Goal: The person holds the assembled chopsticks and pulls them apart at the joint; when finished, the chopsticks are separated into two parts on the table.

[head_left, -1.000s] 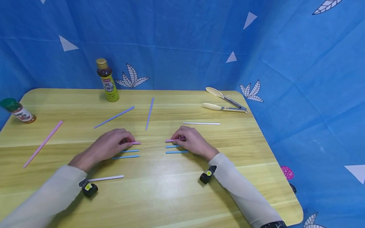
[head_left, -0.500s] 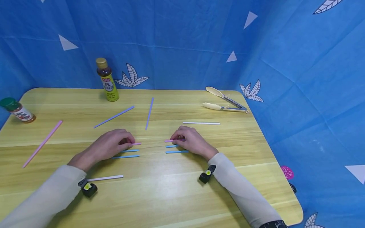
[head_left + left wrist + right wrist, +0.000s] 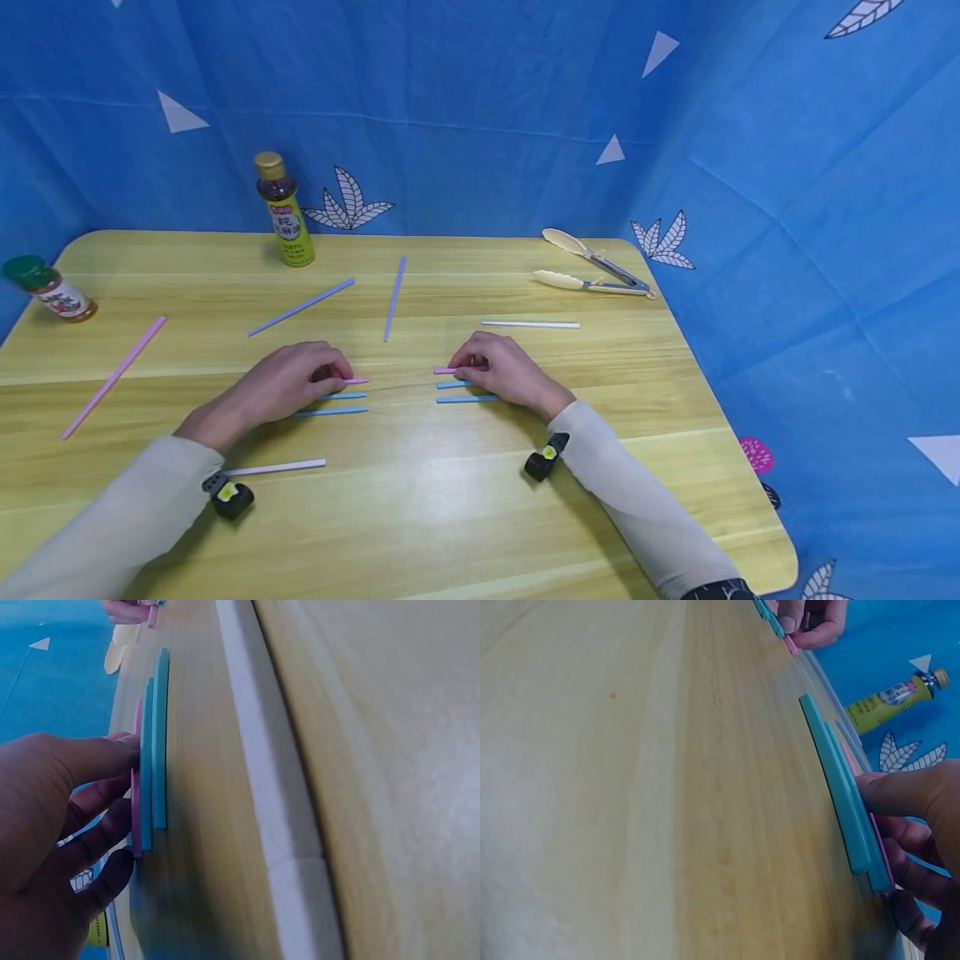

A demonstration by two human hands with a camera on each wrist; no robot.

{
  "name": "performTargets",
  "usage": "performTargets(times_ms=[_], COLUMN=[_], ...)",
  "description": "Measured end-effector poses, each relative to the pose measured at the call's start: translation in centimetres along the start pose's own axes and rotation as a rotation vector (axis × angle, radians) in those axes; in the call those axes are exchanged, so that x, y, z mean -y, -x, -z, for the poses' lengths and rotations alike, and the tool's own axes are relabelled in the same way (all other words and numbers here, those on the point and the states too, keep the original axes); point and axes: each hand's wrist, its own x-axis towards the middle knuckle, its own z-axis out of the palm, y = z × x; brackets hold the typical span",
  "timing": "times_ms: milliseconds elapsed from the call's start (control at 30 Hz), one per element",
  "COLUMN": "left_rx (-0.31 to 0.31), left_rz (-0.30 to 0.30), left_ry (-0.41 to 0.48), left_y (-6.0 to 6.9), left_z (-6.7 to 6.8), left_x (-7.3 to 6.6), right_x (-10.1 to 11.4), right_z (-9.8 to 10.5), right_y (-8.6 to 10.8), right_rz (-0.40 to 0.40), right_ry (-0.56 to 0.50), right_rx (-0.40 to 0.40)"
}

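Note:
My left hand (image 3: 288, 379) pinches a short pink stick (image 3: 358, 381) flat near the table's middle. Just on its near side lie two blue sticks, a farther one (image 3: 348, 396) and a nearer one (image 3: 341, 412), partly covered by the hand. Across a gap, my right hand (image 3: 510, 375) holds another pink stick (image 3: 444, 371) between thumb and fingers. Two more blue sticks, one (image 3: 450, 385) close beside it and one (image 3: 465, 400) nearer me, run roughly parallel. In the left wrist view, thumb and fingertips touch the pink stick (image 3: 136, 817) alongside the blue pair.
Two purple sticks (image 3: 300, 307) (image 3: 394, 300) lie beyond the hands, a long pink stick (image 3: 112, 379) at left. White sticks lie at right (image 3: 529, 325) and near the left wrist (image 3: 279, 468). Behind stand a sauce bottle (image 3: 288, 221), a green-capped jar (image 3: 60, 298) and tongs (image 3: 600, 275).
The pink stick in my left hand has shifted slightly toward the blue ones. The one in my right hand has slid a touch to the left. Otherwise the hands stay nearly still.

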Motion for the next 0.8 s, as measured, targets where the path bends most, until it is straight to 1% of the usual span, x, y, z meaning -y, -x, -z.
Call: performTargets(times_ms=[133, 267, 367, 433, 500, 533, 633, 700, 733, 800], left_rx=[-0.011, -0.052, -0.12, -0.182, -0.243, -0.269, -0.34, -0.375, -0.395, -0.432], left_rz=[0.013, 0.062, 0.092, 0.106, 0.126, 0.15, 0.247, 0.334, 0.39, 0.463], left_ry=[0.006, 0.02, 0.022, 0.009, 0.005, -0.003, -0.036, -0.052, -0.075, -0.077], left_y=[0.3, 1.1, 2.3, 3.3, 4.4, 5.0, 7.0, 8.5, 9.3, 10.9], left_z=[0.4, 1.3, 2.3, 3.1, 4.0, 4.5, 5.9, 6.7, 6.9, 7.2], left_x=[0.2, 1.2, 2.6, 3.9, 5.5, 6.4, 9.1, 11.0, 11.8, 13.5], right_x=[0.0, 0.0, -0.1, -0.1, -0.1, -0.1, -0.1, -0.1, -0.1, -0.1], right_z=[0.1, 0.0, 0.0, 0.0, 0.0, 0.0, 0.0, 0.0, 0.1, 0.1], right_y=[0.0, 0.0, 0.0, 0.0, 0.0, 0.0, 0.1, 0.1, 0.1, 0.1], right_rz=[-0.002, -0.001, 0.0, -0.001, -0.002, -0.001, 0.0, 0.004, 0.006, 0.009], right_ry=[-0.008, -0.006, -0.005, -0.008, -0.013, -0.014, -0.018, -0.015, -0.016, -0.018], right_rx=[0.003, 0.003, 0.004, 0.006, 0.005, 0.004, 0.002, -0.001, 0.0, 0.001])
